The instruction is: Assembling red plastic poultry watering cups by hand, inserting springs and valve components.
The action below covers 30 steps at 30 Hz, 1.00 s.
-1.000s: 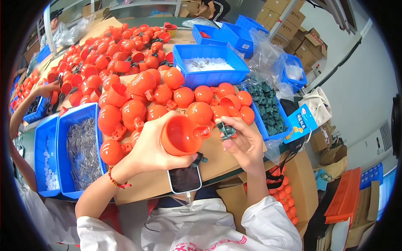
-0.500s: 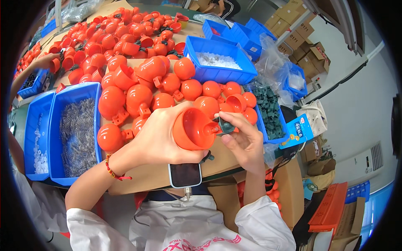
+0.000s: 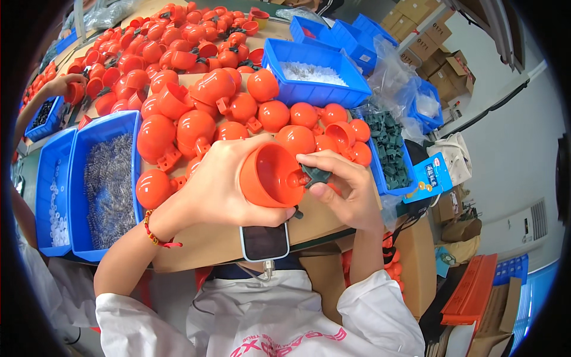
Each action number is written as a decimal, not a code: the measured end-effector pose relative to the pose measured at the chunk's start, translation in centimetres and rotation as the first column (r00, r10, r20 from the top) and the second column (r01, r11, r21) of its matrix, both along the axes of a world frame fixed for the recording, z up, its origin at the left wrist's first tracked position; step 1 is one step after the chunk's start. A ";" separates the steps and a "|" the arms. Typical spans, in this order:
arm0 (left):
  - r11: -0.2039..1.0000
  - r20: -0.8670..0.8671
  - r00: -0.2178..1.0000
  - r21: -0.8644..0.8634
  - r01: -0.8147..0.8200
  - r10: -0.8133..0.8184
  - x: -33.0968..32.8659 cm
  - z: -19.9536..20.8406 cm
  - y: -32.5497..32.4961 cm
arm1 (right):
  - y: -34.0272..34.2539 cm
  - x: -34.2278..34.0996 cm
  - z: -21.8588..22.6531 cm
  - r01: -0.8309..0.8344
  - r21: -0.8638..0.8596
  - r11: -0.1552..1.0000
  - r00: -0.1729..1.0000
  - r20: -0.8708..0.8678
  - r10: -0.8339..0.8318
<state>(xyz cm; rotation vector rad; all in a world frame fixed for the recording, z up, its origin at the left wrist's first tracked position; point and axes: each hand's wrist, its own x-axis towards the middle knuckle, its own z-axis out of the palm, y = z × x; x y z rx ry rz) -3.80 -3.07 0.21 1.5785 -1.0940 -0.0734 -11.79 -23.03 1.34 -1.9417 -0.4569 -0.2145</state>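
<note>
My left hand (image 3: pixel 221 189) is wrapped round an orange-red plastic cup (image 3: pixel 257 178), its hollow mouth turned up toward me. A short stem sticks out of the cup on the right. At that stem my right hand (image 3: pixel 348 189) pinches a dark green plastic part (image 3: pixel 315 175) between thumb and fingers. The green part touches the stem; how far it is seated I cannot tell. Beyond my hands lie several more orange-red cups (image 3: pixel 196 128), most with the round side up. A blue bin of dark green parts (image 3: pixel 389 149) stands to the right of my right hand.
Blue bins hold metal springs (image 3: pixel 110 178), small white rings (image 3: pixel 58 229) and white pieces (image 3: pixel 312 74). A phone (image 3: pixel 265 243) with a cable lies at the table's near edge. A large heap of cups (image 3: pixel 172 44) fills the far left, where another person's hand (image 3: pixel 62 85) reaches in.
The cup and both hands have shifted slightly; the green part has turned a little in my right fingers. The whole view has moved slightly.
</note>
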 end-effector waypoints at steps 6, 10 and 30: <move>0.998 -0.222 0.974 -0.057 0.038 -0.050 0.3 -0.2 0.3 | 1.2 0.8 1.0 0.027 -0.242 0.970 0.978 0.205 0.024; 0.988 -0.417 0.905 -0.150 0.025 -0.086 0.4 0.6 0.4 | 1.6 1.7 0.3 0.085 -0.219 0.972 0.931 0.365 0.001; 0.996 -0.472 0.880 -0.042 -0.076 0.047 1.7 1.5 1.4 | 1.8 6.8 -0.4 0.264 -0.216 0.940 0.702 0.712 -0.033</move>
